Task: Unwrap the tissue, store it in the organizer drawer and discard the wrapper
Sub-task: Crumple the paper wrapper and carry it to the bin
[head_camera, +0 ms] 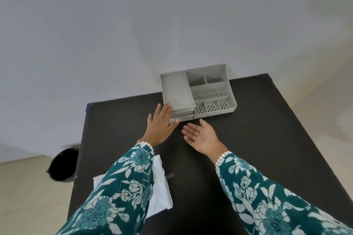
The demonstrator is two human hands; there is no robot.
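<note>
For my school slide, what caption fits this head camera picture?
Left hand touches the organizer drawers; right hand open; wrapped tissue waits on table.

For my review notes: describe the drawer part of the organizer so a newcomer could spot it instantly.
Start at the dark table and find the grey organizer at its far edge. The drawers are stacked at its left front, where the left hand touches. Unlike the open compartments beside them, some with dotted floors, they show plain flat fronts.

Plain indoor room, likely a home, bare white walls [95,34], pale tiled floor [23,196], dark table [248,139] held a grey desk organizer [210,89], black bin [64,165] stood beside.
</note>
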